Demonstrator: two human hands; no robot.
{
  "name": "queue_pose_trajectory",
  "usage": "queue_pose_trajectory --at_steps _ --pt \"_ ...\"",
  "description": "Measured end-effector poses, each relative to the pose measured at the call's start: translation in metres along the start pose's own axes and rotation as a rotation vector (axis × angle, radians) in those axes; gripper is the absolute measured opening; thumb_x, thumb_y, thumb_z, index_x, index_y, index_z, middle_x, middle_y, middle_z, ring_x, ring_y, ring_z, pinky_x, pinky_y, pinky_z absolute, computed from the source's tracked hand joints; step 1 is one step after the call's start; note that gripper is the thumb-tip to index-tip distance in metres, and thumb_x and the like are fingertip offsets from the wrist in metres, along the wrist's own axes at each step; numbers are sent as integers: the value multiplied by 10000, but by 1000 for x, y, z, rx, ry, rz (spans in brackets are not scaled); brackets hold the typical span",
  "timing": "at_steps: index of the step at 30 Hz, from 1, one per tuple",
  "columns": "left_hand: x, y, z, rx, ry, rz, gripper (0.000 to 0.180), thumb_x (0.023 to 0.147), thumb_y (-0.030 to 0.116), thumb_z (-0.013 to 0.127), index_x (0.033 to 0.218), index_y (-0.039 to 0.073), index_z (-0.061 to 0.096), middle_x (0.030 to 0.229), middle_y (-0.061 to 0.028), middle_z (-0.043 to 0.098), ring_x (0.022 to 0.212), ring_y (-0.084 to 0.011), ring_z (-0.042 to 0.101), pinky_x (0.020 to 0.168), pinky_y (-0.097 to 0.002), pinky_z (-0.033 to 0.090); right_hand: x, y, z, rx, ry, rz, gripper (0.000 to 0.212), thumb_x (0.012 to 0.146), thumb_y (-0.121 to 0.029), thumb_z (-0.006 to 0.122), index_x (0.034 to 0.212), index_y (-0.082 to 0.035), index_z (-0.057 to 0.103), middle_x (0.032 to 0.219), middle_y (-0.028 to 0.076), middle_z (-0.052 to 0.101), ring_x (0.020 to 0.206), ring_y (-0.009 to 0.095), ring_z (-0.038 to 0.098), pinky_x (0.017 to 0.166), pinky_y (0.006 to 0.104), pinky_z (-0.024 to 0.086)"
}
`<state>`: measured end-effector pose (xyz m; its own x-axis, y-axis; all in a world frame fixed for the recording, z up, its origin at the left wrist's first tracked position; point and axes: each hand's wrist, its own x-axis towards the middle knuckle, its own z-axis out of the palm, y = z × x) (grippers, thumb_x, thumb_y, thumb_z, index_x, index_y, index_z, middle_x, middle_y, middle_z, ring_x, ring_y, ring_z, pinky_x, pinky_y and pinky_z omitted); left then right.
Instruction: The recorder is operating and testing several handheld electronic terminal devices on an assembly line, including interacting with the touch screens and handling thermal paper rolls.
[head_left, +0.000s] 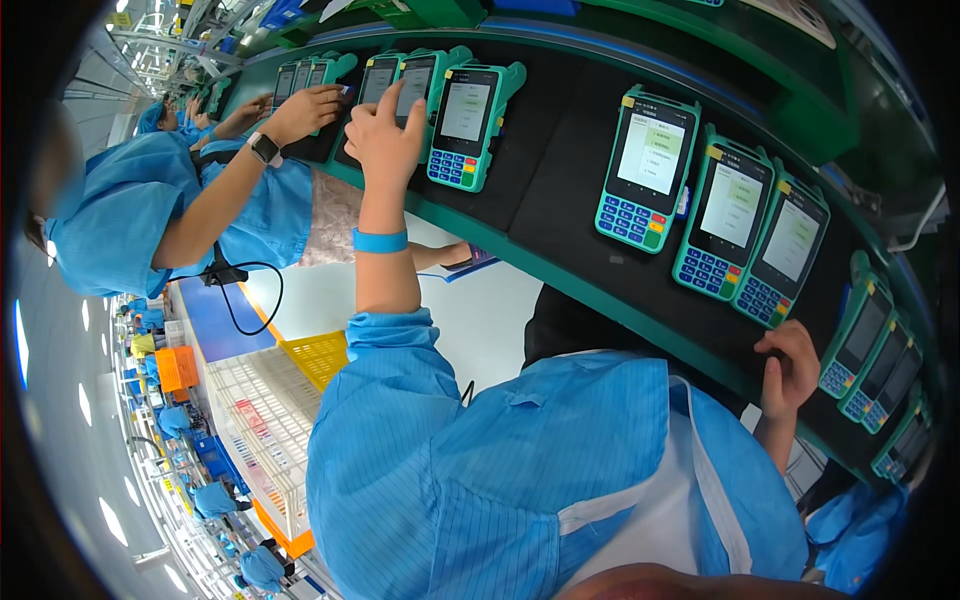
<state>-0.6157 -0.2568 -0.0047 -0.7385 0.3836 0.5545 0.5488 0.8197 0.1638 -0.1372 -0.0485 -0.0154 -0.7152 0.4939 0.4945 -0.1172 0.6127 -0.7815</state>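
Observation:
My left hand (384, 140), a blue band on its wrist, is raised at the left side of the bench with fingers apart and nothing in it. It overlaps part of a card payment terminal (415, 78) in a green case, beside another terminal (464, 118) with a lit screen and blue keypad. At the bench's near right edge, my right hand (790, 368) is loosely bent, thumb apart from the fingers, holding nothing. Just beyond it lies a terminal (783, 250), touching a second one (724, 222). Left of that pair, one terminal (648, 170) lies apart, its screen lit.
Black matting (560, 140) covers the green-edged bench. Several terminals (862, 340) lie at the far right. A co-worker in blue (120, 210) reaches over terminals at the left. Behind are a white mesh cart (265, 400), a yellow basket (318, 358) and an orange bin (177, 368).

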Motion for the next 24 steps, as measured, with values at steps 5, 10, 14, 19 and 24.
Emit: queue_pose_trajectory --at_steps 5,10,14,19,24 --pt "1 10 -4 74 -78 110 426 790 470 622 1177 291 616 963 -81 496 933 -289 475 842 -452 346 -1 -1 0 24 13 14 243 713 -49 550 936 30 604 700 109 576 656 214 512 606 310 390" --pt "-1 14 -10 54 -62 121 408 787 443 627 1168 294 621 952 -74 499 922 -282 477 828 -444 345 -2 1 0 40 16 23 246 714 -50 547 940 31 604 703 108 575 658 211 512 604 307 390" --pt "-12 30 -19 -50 -3 283 387 761 379 657 1129 262 644 919 -63 499 898 -267 471 812 -431 335 -2 1 0 52 21 31 243 718 -51 547 940 28 605 703 107 574 653 203 510 598 298 388" --pt "-28 51 -27 -84 36 394 336 738 326 678 1064 241 678 895 -41 487 869 -240 448 803 -409 311 -2 0 1 33 15 36 237 720 -40 545 938 27 606 700 104 574 653 198 509 590 291 382" --pt "-31 54 -24 -81 -27 375 332 748 325 675 1070 243 675 900 -47 492 881 -251 455 811 -419 316 -2 3 1 33 13 32 232 721 -33 544 936 26 605 700 103 574 658 196 509 588 291 381"
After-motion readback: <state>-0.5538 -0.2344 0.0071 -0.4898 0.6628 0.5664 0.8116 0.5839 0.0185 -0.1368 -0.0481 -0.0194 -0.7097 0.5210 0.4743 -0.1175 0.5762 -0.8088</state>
